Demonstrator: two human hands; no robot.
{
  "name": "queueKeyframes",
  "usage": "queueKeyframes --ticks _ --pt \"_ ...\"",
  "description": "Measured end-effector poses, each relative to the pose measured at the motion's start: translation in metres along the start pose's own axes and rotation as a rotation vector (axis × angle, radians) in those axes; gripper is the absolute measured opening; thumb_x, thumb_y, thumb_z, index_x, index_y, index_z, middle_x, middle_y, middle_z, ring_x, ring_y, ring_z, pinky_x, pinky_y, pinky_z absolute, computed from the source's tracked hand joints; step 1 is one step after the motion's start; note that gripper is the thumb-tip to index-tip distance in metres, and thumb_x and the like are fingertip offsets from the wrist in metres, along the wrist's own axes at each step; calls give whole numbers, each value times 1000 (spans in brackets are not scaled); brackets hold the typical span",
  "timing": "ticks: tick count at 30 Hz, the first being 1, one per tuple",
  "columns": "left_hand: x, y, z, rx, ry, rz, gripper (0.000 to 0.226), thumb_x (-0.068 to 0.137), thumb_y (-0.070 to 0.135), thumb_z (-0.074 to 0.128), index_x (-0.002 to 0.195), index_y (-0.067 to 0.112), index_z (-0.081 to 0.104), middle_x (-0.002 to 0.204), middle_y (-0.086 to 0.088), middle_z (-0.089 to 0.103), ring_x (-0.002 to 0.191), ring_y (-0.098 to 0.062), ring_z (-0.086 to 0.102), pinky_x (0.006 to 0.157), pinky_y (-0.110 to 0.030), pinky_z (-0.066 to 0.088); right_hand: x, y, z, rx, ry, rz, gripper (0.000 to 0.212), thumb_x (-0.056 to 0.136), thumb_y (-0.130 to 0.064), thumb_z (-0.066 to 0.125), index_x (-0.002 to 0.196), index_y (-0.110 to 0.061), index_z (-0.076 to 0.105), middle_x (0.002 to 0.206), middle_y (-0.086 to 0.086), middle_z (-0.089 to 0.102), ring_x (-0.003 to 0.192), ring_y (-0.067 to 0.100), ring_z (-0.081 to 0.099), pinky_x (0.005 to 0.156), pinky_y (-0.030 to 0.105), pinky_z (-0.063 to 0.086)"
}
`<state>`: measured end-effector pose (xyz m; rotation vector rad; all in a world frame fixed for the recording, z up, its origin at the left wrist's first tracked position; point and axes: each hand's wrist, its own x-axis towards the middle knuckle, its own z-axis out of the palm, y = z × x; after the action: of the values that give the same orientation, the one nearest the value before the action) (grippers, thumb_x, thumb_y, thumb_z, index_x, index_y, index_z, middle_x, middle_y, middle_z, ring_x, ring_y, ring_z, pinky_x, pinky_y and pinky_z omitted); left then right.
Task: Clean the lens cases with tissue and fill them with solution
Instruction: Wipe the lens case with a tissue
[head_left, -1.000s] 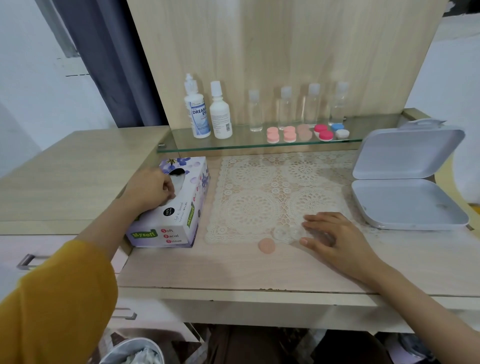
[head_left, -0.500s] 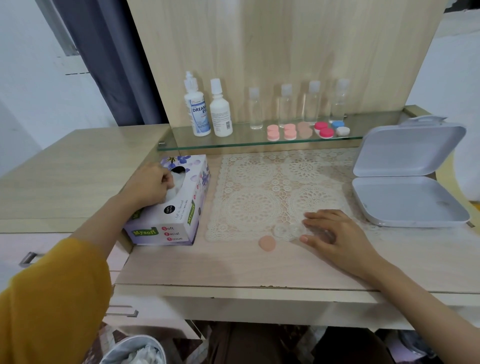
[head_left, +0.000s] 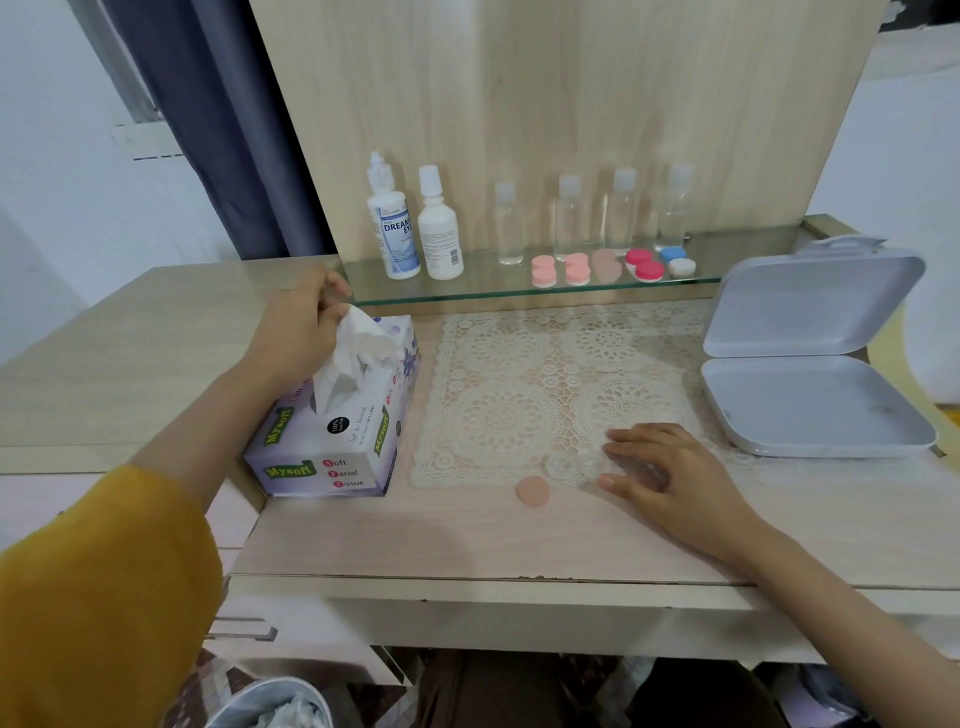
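L hand (head_left: 296, 332): thumb + fingers pinch a white tissue (head_left: 353, 358), which stands partway out of the slot of the Mysoft tissue box (head_left: 337, 447) at desk left. R hand (head_left: 670, 478): fingers nearly straight and spread, lying flat, tips on the right end of the clear lens case (head_left: 566, 465), no grip. Case sits on the near edge of the lace mat (head_left: 519, 374), peach cap (head_left: 532, 490) just beside it on the desk. 2 solution bottles (head_left: 439, 234) and coloured lens cases (head_left: 576, 270) on the glass shelf (head_left: 737, 249). White hinged box (head_left: 810, 395) open at right.
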<state>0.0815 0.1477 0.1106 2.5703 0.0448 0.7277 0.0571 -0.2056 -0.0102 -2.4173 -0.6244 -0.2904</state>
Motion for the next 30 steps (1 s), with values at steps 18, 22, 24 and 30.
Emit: queueKeyframes --ticks 18,22,24,30 --pt "-51 113 29 -393 -386 170 36 74 -2 71 90 27 58 75 7 61 71 -4 58 67 -12 49 30 -73 -41 362 333 19 32 73 -34 74 102 -21 68 85 -12 63 75 2 58 70 6 41" --pt "-63 121 37 -416 -415 208 39 71 -5 72 90 27 58 81 7 61 74 -3 58 69 -16 51 34 -77 -29 280 277 -3 17 70 -23 79 86 -18 73 74 -11 57 60 7 52 65 7 38" --pt "-66 121 40 -383 -393 221 33 72 -3 72 95 18 63 90 6 60 75 -4 59 70 -16 52 32 -74 -23 284 314 -1 6 71 -12 78 70 -14 73 68 -12 56 63 9 53 63 8 38" --pt "-74 104 47 -109 -382 227 14 81 16 68 92 10 74 101 1 67 73 -9 61 71 -12 45 26 -67 -20 337 332 -77 6 70 -8 75 67 -13 71 67 -15 56 63 5 54 62 11 41"
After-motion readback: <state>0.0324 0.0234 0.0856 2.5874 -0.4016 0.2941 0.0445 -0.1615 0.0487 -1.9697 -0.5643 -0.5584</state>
